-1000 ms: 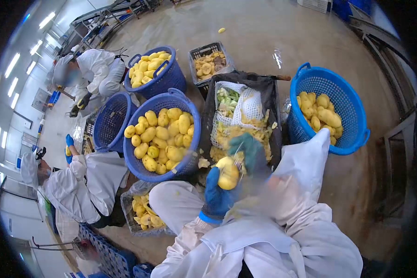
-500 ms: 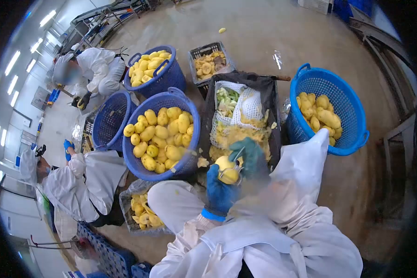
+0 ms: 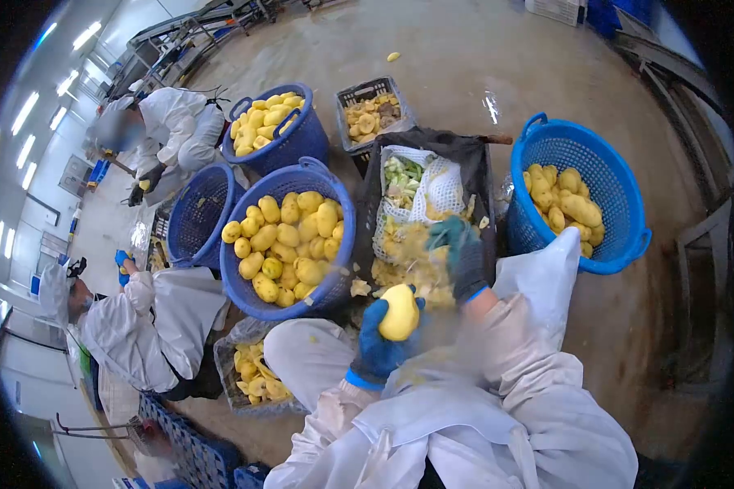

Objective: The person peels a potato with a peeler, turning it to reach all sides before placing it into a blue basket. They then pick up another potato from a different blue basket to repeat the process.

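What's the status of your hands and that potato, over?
Left hand holding potato. Right hand blurred, above peelings, off the potato; grip unclear. Nothing visibly in the way.

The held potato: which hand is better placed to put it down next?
Left, probably: the left hand holds the potato, while the right hand is apart from it, over the peelings.

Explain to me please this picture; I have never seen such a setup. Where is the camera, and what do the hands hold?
No robot here: a person works in gloves, and a camera worn on the head looks forward and down. The left hand, gloved blue, holds a pale potato. The right hand, gloved green, is over a black-lined crate with scraps; blur hides any tool. On either side, a purple-blue basket and a bright blue basket contain more potatoes.
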{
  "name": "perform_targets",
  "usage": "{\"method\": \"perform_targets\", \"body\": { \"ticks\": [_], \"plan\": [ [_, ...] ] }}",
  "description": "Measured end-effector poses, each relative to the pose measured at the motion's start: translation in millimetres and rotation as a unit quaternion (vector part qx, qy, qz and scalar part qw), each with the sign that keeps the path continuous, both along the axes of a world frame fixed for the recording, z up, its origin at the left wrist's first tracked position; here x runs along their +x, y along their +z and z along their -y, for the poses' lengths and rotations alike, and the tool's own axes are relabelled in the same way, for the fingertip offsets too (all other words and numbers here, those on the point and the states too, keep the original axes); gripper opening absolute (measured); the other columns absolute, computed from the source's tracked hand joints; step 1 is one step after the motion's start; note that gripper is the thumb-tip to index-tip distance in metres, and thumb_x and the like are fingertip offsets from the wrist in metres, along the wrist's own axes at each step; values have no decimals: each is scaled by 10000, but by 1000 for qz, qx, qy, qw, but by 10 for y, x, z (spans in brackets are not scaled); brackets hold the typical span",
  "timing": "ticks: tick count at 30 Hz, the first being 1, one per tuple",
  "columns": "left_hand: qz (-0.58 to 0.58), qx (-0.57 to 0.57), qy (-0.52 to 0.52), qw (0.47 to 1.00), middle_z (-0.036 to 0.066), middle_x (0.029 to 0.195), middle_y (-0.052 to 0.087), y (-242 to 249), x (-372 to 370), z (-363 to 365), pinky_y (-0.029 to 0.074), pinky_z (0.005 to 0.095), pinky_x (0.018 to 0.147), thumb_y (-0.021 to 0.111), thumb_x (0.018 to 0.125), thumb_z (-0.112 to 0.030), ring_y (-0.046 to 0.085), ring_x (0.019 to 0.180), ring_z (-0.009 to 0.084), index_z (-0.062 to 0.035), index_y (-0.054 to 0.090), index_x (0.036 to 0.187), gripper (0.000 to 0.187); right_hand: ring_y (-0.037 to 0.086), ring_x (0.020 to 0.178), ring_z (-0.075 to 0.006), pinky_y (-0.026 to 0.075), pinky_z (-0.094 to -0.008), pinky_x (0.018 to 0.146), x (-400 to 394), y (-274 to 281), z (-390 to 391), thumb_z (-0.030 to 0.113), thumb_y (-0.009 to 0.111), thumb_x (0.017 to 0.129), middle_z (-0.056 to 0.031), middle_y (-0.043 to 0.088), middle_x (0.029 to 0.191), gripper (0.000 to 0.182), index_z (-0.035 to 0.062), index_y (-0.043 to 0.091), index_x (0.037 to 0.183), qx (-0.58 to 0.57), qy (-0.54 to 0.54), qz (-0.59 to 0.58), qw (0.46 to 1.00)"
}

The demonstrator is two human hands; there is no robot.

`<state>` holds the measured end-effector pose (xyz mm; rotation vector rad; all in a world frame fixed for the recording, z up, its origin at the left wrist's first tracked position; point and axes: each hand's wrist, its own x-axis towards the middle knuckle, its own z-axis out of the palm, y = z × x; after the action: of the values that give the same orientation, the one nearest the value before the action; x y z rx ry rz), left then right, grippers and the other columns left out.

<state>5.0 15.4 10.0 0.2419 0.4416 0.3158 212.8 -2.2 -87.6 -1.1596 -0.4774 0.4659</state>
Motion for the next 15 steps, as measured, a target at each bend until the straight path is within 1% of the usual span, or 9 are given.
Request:
{"method": "perform_targets", "body": {
  "ticks": [2, 3, 6, 7, 9, 11, 13, 14, 15],
  "plan": [
    [-65, 84, 14, 994, 115, 1154, 583, 80, 6, 16, 518, 344, 756, 534, 860, -411, 593, 995, 261, -68, 472, 1277, 543, 615, 661, -194, 496, -307, 657, 75, 504, 164, 337, 427, 984, -125, 646, 877, 364, 4, 575, 966, 44, 12, -134, 990],
    [-101, 120, 20, 988, 108, 1135, 594, 93, -1, 58, 543, 314, 668, 539, 844, -448, 614, 942, 267, -94, 485, 1270, 557, 612, 643, -195, 493, -302, 645, -94, 573, 126, 344, 446, 976, -121, 645, 830, 370, 3, 580, 933, 97, -31, -105, 989],
    [-39, 69, -4, 997, 121, 1135, 595, 82, 33, 48, 547, 314, 643, 536, 842, -455, 623, 926, 277, -89, 474, 1282, 575, 609, 670, -183, 492, -301, 638, -411, 927, 187, 365, 449, 972, -109, 634, 794, 390, 3, 577, 905, 41, 119, -126, 984],
    [10, 58, -41, 997, 134, 1150, 589, -18, -17, -14, 553, 315, 639, 522, 850, -468, 625, 935, 286, -87, 457, 1301, 594, 608, 680, -182, 490, -303, 631, -305, 666, 121, 372, 447, 972, -105, 627, 804, 403, -6, 579, 930, 100, 96, -127, 982],
    [-10, 83, -26, 996, 140, 1154, 586, -1, -24, -9, 553, 322, 667, 510, 863, -477, 620, 954, 288, -87, 442, 1317, 603, 626, 680, -190, 511, -315, 638, -141, 717, 170, 351, 435, 979, -109, 646, 840, 381, 7, 595, 933, 92, 7, -18, 996],
    [-40, 75, -3, 996, 139, 1159, 582, 103, -11, 20, 543, 338, 733, 506, 879, -486, 603, 996, 286, -101, 453, 1304, 576, 639, 691, -192, 523, -318, 641, -133, 861, 232, 343, 423, 984, -102, 655, 852, 378, 8, 593, 945, 80, 30, -128, 988],
    [-83, 185, 62, 977, 128, 1149, 584, -155, 40, 98, 534, 343, 759, 507, 885, -483, 591, 1020, 282, -113, 472, 1278, 541, 642, 697, -188, 527, -319, 642, -421, 908, 267, 349, 416, 985, -92, 657, 842, 380, 12, 587, 951, 80, 109, -82, 987],
    [-56, 142, 48, 987, 125, 1136, 588, -175, 23, 62, 534, 342, 757, 504, 892, -470, 590, 1020, 276, -110, 485, 1257, 513, 643, 700, -187, 528, -319, 643, -571, 957, 274, 353, 413, 986, -86, 658, 837, 381, 14, 584, 955, 82, 148, -56, 984],
    [-32, 98, 33, 994, 122, 1124, 592, -194, 6, 28, 533, 342, 755, 501, 899, -458, 589, 1020, 271, -107, 498, 1235, 486, 647, 716, -180, 530, -321, 646, -693, 1202, 324, 317, 415, 988, -83, 659, 837, 344, 15, 577, 964, 10, 147, -96, 984]
  ]
}}
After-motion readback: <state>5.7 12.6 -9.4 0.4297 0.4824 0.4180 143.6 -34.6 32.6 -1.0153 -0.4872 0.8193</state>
